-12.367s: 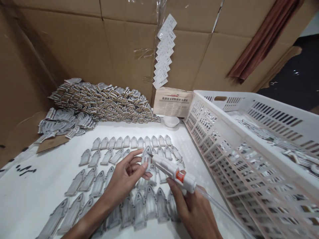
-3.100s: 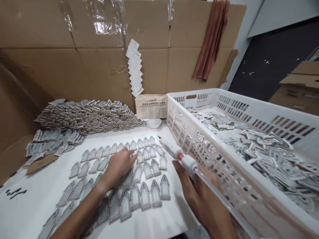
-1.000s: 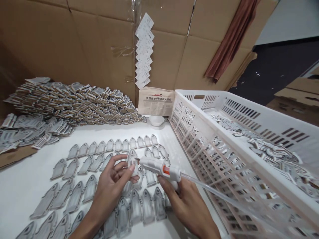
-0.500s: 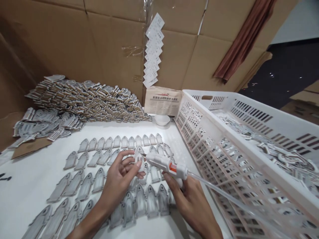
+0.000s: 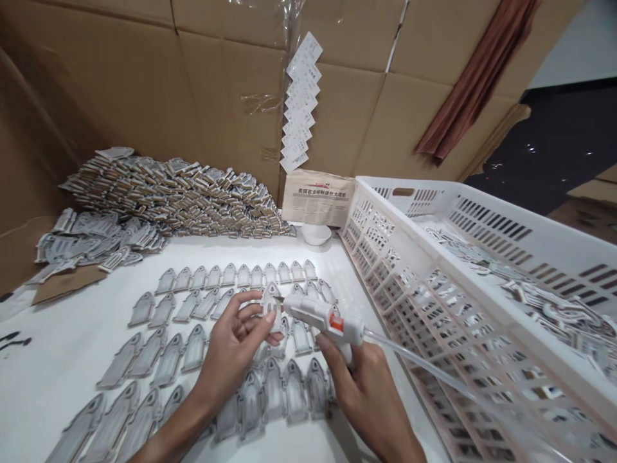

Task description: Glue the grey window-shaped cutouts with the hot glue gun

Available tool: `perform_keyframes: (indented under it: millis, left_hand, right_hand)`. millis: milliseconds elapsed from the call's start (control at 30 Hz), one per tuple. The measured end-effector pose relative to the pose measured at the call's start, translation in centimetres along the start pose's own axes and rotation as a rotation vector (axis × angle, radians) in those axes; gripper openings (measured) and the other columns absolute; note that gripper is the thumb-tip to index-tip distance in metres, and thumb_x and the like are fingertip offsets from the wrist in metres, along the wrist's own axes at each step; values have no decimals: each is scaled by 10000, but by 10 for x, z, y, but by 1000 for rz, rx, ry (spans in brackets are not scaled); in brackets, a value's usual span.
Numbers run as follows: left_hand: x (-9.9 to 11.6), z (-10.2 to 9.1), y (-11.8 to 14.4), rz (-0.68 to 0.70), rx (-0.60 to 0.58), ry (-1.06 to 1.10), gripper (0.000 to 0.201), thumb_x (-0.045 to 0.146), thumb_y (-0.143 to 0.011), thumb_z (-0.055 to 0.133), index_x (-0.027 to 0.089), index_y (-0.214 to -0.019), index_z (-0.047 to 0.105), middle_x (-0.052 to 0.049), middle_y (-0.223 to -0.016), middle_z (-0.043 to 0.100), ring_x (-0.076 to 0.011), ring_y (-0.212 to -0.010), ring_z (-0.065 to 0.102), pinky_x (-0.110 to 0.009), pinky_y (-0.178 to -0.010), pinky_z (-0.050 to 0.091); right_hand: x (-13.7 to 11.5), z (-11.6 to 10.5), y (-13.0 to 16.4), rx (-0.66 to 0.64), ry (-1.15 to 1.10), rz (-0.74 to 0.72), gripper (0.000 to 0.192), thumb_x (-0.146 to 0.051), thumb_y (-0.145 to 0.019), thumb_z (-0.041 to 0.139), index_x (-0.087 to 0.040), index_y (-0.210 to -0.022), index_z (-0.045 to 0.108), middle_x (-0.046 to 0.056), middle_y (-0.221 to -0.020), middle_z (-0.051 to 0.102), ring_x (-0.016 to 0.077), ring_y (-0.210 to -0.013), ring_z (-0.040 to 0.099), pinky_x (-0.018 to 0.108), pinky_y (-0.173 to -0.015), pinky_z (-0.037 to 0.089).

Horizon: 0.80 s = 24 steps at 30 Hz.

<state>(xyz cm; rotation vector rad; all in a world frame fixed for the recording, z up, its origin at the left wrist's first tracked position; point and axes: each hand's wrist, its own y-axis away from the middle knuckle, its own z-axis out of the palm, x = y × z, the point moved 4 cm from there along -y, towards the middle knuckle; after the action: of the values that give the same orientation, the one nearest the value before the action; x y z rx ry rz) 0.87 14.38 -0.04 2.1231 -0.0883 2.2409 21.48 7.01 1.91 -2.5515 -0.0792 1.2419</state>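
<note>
Between its thumb and fingers, my left hand [image 5: 243, 337] pinches a small arch-shaped plaque [image 5: 272, 302], held up above the rows. My right hand [image 5: 361, 379] is closed round the handle of a white glue gun [image 5: 313, 313] with an orange part. The gun's nozzle points left, at the upper part of the held plaque; whether it touches cannot be made out. A clear glue stick [image 5: 414, 357] runs out of the gun's back toward the lower right. Under both hands, rows of pointed grey-white arch pieces [image 5: 166, 360] lie flat on the white table [image 5: 62, 341].
A tall pile of arch pieces [image 5: 193, 199] leans on the cardboard wall [image 5: 231, 96], with a looser heap [image 5: 96, 235] at left. A white bowl [image 5: 316, 235] stands before a newspaper [image 5: 315, 199]. A white slatted crate [image 5: 385, 257] holding more pieces borders the right side.
The view has shifted slightly, so the surroundings sit a little further right and lower. Both hands keep their holds, and the nozzle stays by the plaque.
</note>
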Motion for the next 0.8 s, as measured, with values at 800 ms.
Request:
perform_keyframes:
  millis: [800]
  left_hand:
    - [-4, -9, -11, -32, 19, -62, 517, 551, -857, 833, 246, -1160, 546, 25, -864, 772, -189, -600, 762, -314, -654, 623]
  right_hand:
    - [2, -9, 14, -215, 58, 173, 555, -695, -1091, 426, -263, -1040, 770, 49, -912, 811, 299, -899, 773, 363, -803, 542]
